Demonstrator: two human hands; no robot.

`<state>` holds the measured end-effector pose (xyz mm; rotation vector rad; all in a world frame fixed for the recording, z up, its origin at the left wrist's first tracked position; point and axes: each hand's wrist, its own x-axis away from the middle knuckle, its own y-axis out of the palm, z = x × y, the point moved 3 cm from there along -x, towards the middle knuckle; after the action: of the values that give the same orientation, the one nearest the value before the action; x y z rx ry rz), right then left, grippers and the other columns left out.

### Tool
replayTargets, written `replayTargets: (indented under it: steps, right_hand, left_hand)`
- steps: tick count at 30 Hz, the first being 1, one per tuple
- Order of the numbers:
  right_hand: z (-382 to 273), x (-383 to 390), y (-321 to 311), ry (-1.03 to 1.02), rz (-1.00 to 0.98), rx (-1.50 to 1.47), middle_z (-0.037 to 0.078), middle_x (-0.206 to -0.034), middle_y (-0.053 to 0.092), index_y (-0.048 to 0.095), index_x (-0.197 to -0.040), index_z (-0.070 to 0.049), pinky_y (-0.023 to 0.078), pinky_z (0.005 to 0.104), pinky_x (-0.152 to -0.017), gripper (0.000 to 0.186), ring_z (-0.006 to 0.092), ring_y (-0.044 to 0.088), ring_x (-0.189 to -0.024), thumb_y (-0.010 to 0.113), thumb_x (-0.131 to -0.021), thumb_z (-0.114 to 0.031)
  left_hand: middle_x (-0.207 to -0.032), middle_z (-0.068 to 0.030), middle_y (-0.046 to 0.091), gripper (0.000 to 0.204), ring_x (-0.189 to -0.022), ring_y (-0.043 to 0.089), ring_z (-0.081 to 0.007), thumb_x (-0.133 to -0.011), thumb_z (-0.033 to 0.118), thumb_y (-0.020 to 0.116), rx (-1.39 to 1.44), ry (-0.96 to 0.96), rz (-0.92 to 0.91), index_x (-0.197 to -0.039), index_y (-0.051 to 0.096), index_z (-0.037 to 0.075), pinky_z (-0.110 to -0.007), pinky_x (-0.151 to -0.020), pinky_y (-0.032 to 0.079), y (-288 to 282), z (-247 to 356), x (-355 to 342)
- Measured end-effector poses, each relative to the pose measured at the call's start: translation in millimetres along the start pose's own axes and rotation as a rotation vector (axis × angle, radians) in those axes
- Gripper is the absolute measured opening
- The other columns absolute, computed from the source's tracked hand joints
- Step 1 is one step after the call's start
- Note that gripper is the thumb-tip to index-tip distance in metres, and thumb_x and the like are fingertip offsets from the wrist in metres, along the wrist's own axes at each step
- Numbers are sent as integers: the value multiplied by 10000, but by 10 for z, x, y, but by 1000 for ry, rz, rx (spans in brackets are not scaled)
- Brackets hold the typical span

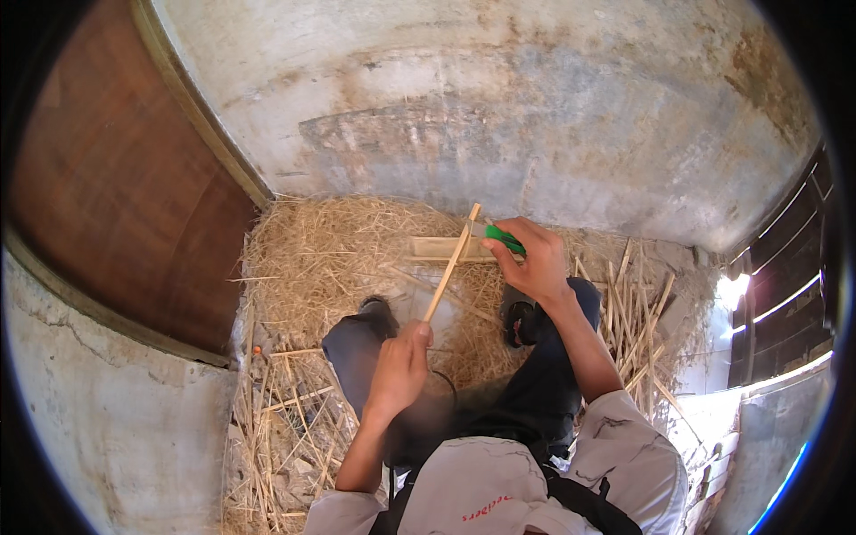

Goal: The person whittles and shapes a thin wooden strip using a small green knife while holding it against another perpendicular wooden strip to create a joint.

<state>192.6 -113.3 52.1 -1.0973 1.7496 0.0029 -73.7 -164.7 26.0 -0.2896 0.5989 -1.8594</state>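
My left hand [403,361] grips the lower end of a thin pale bamboo stick [450,267], which slants up and to the right. My right hand [535,250] holds a green-handled cutter [508,241], its blade against the stick near the upper end. Behind them, a split bamboo piece [432,247] lies crosswise on the straw, partly hidden by the stick and my right hand.
My bent legs [557,374] and dark footwear are below my hands. Straw [303,241] covers the floor, with several loose sticks [646,330] on both sides. A stained wall [464,107] rises ahead, a brown door [125,196] stands left, and dark slats [776,267] are at right.
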Motion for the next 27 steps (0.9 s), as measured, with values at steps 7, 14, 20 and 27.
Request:
replayTargets:
  steps: [7, 14, 20, 27]
  right_hand:
    - [361, -141, -183, 133, 112, 106, 138, -876, 752, 768, -1060, -40, 567, 388, -653, 257, 302, 737, -723, 777, -1004, -290]
    - [505, -102, -264, 306, -3, -41, 137, -806, 689, 717, -1115, -46, 473, 379, -617, 241, 269, 600, -629, 738, -1035, -272]
    - [-24, 246, 76, 29, -89, -189, 107, -902, 712, 697, -1112, -59, 542, 379, -633, 272, 274, 691, -690, 826, -966, -249]
    - [-407, 375, 254, -194, -142, -121, 67, -844, 684, 726, -1056, -58, 534, 353, -575, 309, 246, 685, -660, 894, -895, -259]
  left_hand:
    - [-657, -120, 497, 443, -589, 508, -268, -1196, 307, 392, -6, 82, 29, -907, 563, 18, -419, -614, 426, 46, -66, 53]
    - [-649, -55, 483, 383, -593, 464, -154, -1185, 295, 459, 58, -54, 48, -957, 603, 22, -359, -585, 399, -73, -109, 99]
    - [-643, -190, 550, 304, -591, 592, -395, -1154, 256, 513, 64, -40, 46, -1011, 634, 17, -469, -577, 421, -31, -22, -16]
    - [-617, -39, 460, 393, -557, 451, -142, -1195, 305, 446, 84, 36, 59, -957, 577, 20, -355, -547, 384, -12, 108, -91]
